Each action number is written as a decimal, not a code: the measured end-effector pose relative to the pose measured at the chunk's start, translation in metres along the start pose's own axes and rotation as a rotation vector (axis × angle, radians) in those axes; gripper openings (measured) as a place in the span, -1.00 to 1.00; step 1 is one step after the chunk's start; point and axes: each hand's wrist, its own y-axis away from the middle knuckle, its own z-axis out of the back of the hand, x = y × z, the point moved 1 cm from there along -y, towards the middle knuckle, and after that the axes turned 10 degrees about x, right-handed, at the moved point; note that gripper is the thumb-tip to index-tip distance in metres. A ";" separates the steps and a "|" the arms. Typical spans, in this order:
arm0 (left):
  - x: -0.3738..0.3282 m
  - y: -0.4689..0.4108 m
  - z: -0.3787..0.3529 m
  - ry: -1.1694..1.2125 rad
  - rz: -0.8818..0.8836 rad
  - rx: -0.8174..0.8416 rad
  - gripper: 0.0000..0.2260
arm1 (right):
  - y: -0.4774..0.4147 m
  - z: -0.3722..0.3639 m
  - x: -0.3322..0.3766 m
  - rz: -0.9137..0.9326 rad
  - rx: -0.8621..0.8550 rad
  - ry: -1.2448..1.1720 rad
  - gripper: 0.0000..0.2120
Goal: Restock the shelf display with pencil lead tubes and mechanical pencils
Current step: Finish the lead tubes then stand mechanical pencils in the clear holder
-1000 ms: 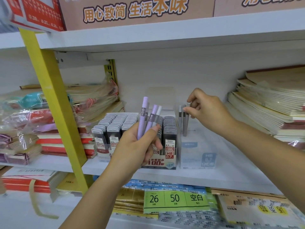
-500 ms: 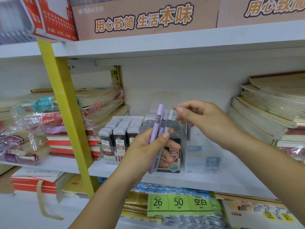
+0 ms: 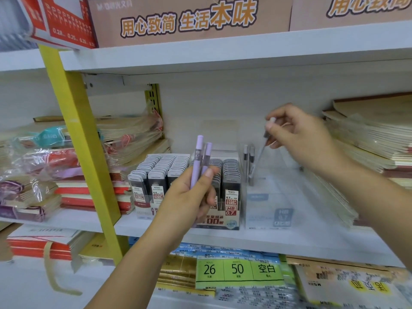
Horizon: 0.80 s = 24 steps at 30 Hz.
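My left hand (image 3: pixel 189 201) grips spare pencils (image 3: pixel 201 157), ready | my right hand (image 3: pixel 301 139) pinches one pencil (image 3: pixel 260 155), aimed into clear box (image 3: pixel 265 210).

A yellow metal upright post (image 3: pixel 73 141) stands at the left. Plastic-wrapped notebook stacks (image 3: pixel 129 139) lie just beside it, and cream paper notebook stacks (image 3: pixel 370 141) lie far right. A green paper label (image 3: pixel 237 269) below reads 26 and 50.

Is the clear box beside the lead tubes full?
Nearly empty: clear box holds two upright pencils; right hand pinches a third pencil.

lead tubes (image 3: pixel 156 168) left, clear box (image 3: pixel 265 208) right
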 end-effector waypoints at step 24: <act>0.001 0.005 0.003 0.017 0.018 0.041 -0.77 | -0.011 -0.042 -0.027 0.045 0.167 0.576 -0.85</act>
